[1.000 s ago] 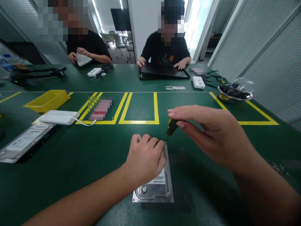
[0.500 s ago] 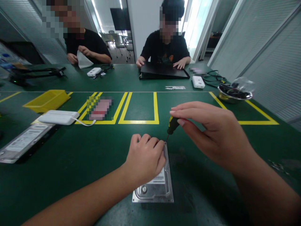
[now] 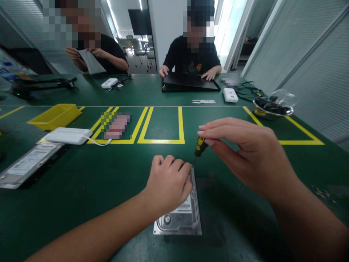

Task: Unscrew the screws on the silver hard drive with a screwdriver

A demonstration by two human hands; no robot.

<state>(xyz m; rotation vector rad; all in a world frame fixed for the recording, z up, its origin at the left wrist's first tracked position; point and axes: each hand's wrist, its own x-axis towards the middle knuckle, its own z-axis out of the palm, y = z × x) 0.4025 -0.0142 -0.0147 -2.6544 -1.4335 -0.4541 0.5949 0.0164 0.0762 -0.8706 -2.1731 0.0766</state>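
Shift seen in head view: the black-and-yellow screwdriver (image 3: 200, 147) has turned, showing more yellow on its handle than half a second ago; at far left, a person in a black top (image 3: 113, 51) has raised a white cloth-like sheet (image 3: 92, 62).
Right hand (image 3: 251, 156): thumb and fingers pinched together on the handle's top.
Drive: the silver rectangular metal hard drive (image 3: 178, 222) lies flat on the dark green desk (image 3: 109, 178), directly before the wearer; the screwdriver's tip meets its far right corner.
Left hand (image 3: 170, 183): fingers curled over the drive; whether it grips the edges, I cannot tell. It blocks much of the upper face.
Left side: a second silver metal hard drive (image 3: 40, 153), a white rounded power bank (image 3: 68, 136) and an empty-looking yellow plastic tray (image 3: 58, 120).
Right side: small metal pieces (image 3: 324, 194) beside the forearm; farther off, a shiny metal bowl (image 3: 268, 115) of dark items.
Across: another person (image 3: 174, 54) has both hands on a black flat panel (image 3: 191, 82).
Writing: the white printed label (image 3: 185, 207), with barcode-like lines, is partly covered; its print is too small to read, as is the second drive's.
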